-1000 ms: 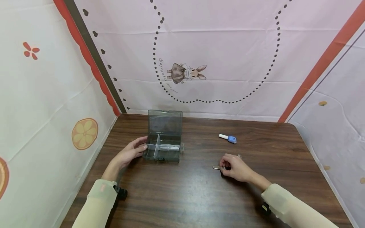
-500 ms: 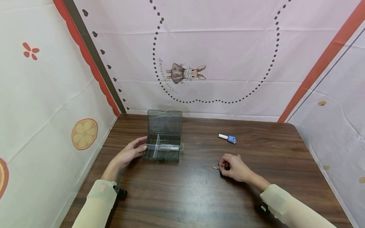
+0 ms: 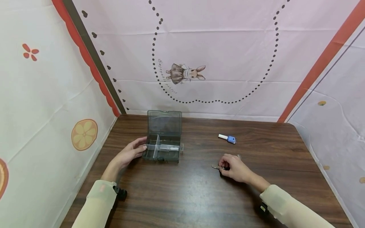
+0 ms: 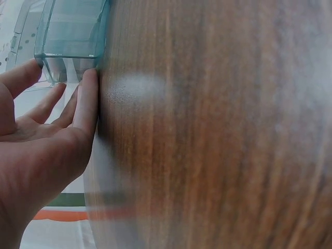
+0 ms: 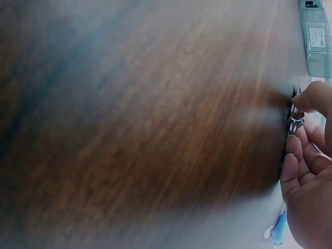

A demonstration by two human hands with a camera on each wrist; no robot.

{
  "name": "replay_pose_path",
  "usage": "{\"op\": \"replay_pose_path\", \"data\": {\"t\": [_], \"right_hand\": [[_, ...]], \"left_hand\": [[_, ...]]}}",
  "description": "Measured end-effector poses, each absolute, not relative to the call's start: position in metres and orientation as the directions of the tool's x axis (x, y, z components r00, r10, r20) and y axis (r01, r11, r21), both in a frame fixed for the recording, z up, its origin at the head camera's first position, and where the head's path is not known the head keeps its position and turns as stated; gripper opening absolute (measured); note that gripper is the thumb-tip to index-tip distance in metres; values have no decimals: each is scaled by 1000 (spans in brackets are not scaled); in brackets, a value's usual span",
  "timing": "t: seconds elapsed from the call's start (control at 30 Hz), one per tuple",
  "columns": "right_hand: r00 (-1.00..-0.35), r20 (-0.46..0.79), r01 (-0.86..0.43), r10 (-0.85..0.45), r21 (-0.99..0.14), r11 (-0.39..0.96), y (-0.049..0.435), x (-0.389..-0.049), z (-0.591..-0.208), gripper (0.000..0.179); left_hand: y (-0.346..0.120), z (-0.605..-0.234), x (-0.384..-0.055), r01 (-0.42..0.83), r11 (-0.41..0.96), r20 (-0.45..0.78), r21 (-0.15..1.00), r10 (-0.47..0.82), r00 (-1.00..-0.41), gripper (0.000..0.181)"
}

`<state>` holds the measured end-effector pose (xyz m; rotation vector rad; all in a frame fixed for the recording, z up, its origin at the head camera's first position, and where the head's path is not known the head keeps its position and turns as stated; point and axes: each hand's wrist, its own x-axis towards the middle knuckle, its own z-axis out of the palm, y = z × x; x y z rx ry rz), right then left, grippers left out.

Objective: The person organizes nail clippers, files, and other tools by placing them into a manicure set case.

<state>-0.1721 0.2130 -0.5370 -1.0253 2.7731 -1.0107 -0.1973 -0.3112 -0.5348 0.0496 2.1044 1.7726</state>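
Note:
In the head view a smoky clear plastic organizer box (image 3: 171, 155) stands with its lid raised and thin dividers inside. A slim whitish item (image 3: 170, 148) lies in it on the right. My left hand (image 3: 130, 152) is at the box's left side, its extended fingers touching the wall and the thumb by the rim. Farther right, my right hand (image 3: 234, 167) pinches a metal nail clipper (image 3: 216, 167) low over the table; one end sticks out to the left. The right wrist view shows the clipper (image 5: 295, 116) between thumb and fingers.
Beyond the right hand lies a small blue bottle (image 3: 231, 139) with a long white cap. A small clear or silvery thing (image 3: 239, 156) peeks out behind that hand. The brown wooden table (image 3: 182, 193) meets printed cloth walls at the back and sides.

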Motion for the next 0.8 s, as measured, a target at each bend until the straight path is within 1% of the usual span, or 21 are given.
{"op": "replay_pose_path", "data": {"t": [0.33, 0.63, 0.8], "right_hand": [[-782, 179, -575, -597, -577, 580, 212, -172, -535, 14], [-754, 236, -620, -613, -562, 547, 210, -170, -535, 17], [-746, 238, -630, -622, -556, 543, 209, -168, -533, 18]], "left_hand": [[-311, -534, -197, -223, 199, -271, 954, 266, -925, 67], [-312, -534, -197, -222, 202, -272, 954, 265, -925, 66], [-313, -534, -197, -222, 206, -273, 953, 266, -924, 66]]}}
